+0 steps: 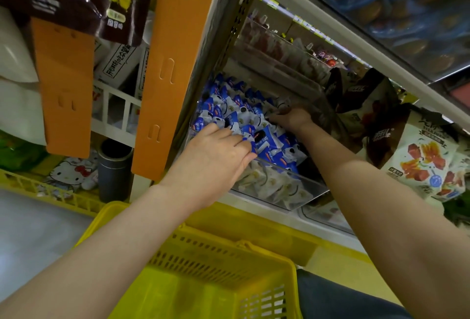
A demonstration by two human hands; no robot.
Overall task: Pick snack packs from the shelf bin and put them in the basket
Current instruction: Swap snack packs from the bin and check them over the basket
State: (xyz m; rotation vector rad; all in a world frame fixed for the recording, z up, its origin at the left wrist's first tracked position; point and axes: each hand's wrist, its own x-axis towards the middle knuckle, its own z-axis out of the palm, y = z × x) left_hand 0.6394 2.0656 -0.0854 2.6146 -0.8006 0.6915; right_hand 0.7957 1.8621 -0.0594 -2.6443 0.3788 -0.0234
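Left hand (216,152) fingers curled, gripping blue-white snack packs (229,112) at clear bin (292,191) front rim, right hand (292,118) deeper among packs, grip unclear, yellow basket (203,255) below

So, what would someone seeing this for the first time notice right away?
Probably the heap of blue and white snack packs in the clear shelf bin at centre, with the left hand and right hand both reaching into it; whether either grips a pack is hidden. Next, the bright yellow basket at the bottom of the picture, and the two orange strips hanging at upper left.
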